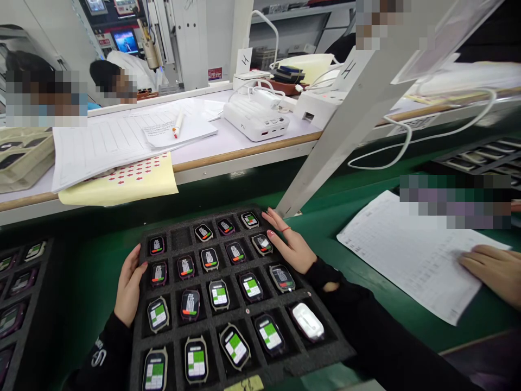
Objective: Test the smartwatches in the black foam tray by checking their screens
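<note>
The left hand (129, 285) and the right hand (290, 244) lie open at a black foam tray (244, 311) of smartwatches (220, 295).

The fingers of the left hand curve against the tray's left edge, and the right hand rests at its upper right corner with fingers a little spread; neither hand closes on a watch. The tray sits on a green bench mat (325, 217), with the watches lying in separate compartments and their screens lit. A second tray (43, 271) stands just beside it on the left. To the right, another person's hand (494, 271) lies on a printed paper sheet (407, 260). Farther ahead, a white power bank (256, 117) sits on a white shelf (260, 146).
</note>
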### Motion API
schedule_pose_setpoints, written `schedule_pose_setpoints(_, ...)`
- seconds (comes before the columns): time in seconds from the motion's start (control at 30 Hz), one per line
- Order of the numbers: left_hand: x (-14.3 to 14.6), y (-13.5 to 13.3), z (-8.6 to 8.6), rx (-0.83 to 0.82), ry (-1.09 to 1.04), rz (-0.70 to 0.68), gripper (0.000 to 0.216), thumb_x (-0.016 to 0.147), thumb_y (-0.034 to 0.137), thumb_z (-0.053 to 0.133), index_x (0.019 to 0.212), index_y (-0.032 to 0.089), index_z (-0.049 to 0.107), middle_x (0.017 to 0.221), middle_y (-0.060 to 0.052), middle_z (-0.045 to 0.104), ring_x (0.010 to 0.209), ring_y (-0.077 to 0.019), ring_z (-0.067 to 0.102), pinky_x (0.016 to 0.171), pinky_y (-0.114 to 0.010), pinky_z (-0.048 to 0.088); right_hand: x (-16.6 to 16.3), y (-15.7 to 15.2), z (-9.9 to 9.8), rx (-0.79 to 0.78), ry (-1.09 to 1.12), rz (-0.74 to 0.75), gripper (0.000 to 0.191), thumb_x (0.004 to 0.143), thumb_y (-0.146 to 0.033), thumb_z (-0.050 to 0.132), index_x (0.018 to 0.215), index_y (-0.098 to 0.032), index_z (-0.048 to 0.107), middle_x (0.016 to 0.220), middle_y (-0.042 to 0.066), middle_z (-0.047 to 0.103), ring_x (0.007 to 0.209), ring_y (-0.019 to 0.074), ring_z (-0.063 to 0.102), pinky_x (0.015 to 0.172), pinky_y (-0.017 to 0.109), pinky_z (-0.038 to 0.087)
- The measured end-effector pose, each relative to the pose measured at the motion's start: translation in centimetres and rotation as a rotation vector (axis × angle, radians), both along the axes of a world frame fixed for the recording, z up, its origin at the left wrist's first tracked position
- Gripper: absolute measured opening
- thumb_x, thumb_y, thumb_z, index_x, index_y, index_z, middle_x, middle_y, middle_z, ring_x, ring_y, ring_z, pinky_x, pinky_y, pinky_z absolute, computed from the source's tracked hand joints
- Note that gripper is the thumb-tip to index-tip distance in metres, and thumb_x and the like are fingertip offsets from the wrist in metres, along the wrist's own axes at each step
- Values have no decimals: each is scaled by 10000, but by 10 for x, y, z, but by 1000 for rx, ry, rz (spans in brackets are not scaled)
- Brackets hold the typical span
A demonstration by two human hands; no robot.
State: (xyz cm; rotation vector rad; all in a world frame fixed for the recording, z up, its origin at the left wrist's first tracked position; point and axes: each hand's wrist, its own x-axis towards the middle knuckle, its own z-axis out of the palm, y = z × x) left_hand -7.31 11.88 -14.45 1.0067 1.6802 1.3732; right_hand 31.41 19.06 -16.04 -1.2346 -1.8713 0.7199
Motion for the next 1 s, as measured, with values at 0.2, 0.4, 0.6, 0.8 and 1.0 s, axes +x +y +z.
schedule_pose_setpoints(0.2,0,0,-1,6,8,2,507,817,345,607,1314,268,541,1453,-38,479,1379,-270,385,1140,-396,351,0,1,-1,-15,15,3,598,1016,-440,381,1546,-265,167,1486,82,407,1382,238,347,1159,481,254)
schedule_pose_setpoints(0.4,0,0,0,11,3,-2,504,819,349,611,1312,272,542,1450,-34,483,1378,-263,386,1143,-400,345,0,1,-2,-26,18,-1,601,1014,-454,381,1544,-254,180,1487,86,404,1388,237,335,1167,483,239)
schedule_pose_setpoints(0.6,-1,1,-2,16,9,-1,505,816,348,614,1310,269,545,1445,-36,488,1376,-269,388,1146,-402,340,1,1,-2,-26,28,0,588,1015,-456,381,1540,-266,194,1485,82,408,1377,237,356,1162,486,259)
schedule_pose_setpoints(0.8,-2,1,-4,27,3,-14,507,816,347,613,1311,270,540,1448,-39,485,1374,-268,392,1146,-403,339,1,1,-3,-27,32,1,583,1014,-454,387,1536,-268,208,1486,78,408,1383,235,344,1166,479,253)
schedule_pose_setpoints(1.0,-1,1,-2,25,-11,-4,514,808,347,622,1309,261,543,1445,-41,489,1374,-265,391,1147,-401,337,1,2,-2,-24,23,2,579,1017,-460,381,1533,-251,224,1485,77,409,1386,232,338,1167,459,262)
